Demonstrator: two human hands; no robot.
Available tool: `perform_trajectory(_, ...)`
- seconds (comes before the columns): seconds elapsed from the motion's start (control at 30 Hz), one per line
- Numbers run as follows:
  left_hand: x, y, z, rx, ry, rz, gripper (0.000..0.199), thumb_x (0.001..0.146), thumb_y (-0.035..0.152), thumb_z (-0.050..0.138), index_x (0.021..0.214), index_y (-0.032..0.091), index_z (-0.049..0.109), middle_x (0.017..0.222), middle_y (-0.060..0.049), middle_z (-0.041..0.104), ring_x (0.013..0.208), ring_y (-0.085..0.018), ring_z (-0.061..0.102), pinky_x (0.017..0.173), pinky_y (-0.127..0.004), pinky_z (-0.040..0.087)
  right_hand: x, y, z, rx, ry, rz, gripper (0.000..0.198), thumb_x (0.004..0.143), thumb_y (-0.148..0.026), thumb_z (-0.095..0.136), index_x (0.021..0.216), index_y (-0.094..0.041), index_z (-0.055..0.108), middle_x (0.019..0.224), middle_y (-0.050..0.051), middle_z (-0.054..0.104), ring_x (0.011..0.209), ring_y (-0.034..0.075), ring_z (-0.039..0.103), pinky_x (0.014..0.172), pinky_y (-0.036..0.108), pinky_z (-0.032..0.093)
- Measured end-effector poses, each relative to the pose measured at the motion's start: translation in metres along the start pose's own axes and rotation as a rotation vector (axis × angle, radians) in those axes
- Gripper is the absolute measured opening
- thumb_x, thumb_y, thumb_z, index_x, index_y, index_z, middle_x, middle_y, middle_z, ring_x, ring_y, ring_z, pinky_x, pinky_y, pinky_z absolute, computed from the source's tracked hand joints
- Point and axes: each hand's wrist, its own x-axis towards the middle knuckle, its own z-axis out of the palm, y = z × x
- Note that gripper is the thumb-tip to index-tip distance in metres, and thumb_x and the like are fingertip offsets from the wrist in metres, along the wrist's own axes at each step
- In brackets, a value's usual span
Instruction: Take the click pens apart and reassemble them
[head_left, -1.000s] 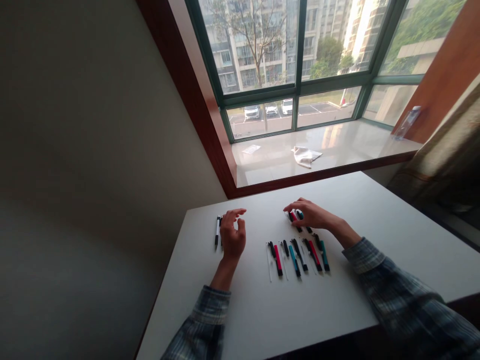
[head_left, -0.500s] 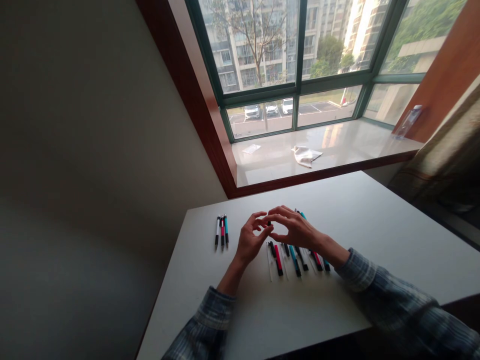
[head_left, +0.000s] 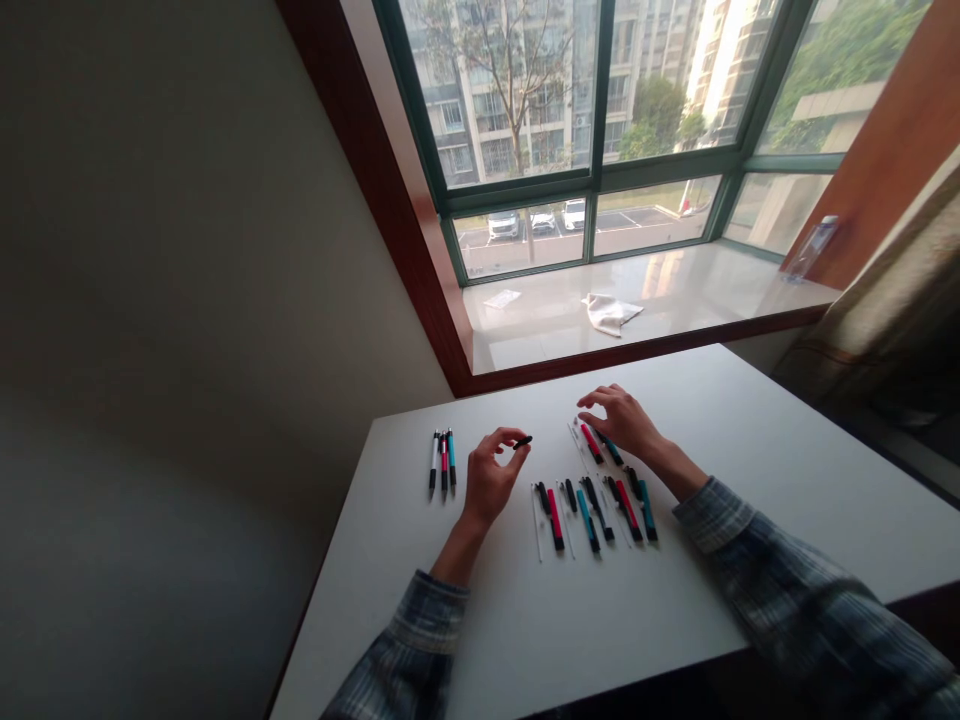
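My left hand is closed in a pinch on a small black pen part, held above the table. My right hand hovers at the far group of pen pieces with thumb and fingers apart, and nothing shows between them. Below its fingertips lie a thin white refill, a red barrel and a teal barrel, the last partly hidden by the hand. Nearer me is a row of taken-apart pens: refills, black pieces, a red barrel and a teal barrel.
Three whole pens lie side by side at the left of the white table. Behind it, the window sill bears a white cloth, a paper slip and a clear bottle. A wall stands to the left.
My hands were together at the black pen part. My right hand has moved away to the right and back, uncovering the row of pieces. The left keeps the black part.
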Motion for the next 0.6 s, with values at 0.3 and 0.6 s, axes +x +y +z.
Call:
perform_trajectory(0.3, -0.002, 0.001, 0.003, 0.080, -0.009, 0.106, 0.010, 0.090, 0.026, 0.069, 0.099, 0.025, 0.074, 0.100, -0.004, 0.077, 0.092, -0.023, 0.067, 0.084, -0.040, 0.053, 0.007, -0.011, 0.011, 0.113, 0.034, 0.049, 0.020, 0.096, -0.037, 0.065, 0.096, -0.023, 0.079, 0.091, 0.007, 0.078, 0.088, 0.027, 0.066, 0.081, 0.044, 0.055)
perform_trajectory(0.6, -0.004, 0.004, 0.001, 0.108, -0.014, 0.120, 0.012, 0.092, 0.028, 0.069, 0.101, 0.025, 0.075, 0.098, -0.005, 0.077, 0.094, -0.025, 0.067, 0.084, -0.042, 0.055, -0.006, -0.052, 0.019, 0.727, -0.103, 0.038, 0.033, 0.086, -0.051, 0.076, 0.104, -0.023, 0.080, 0.101, 0.006, 0.081, 0.093, 0.025, 0.075, 0.084, 0.039, 0.061)
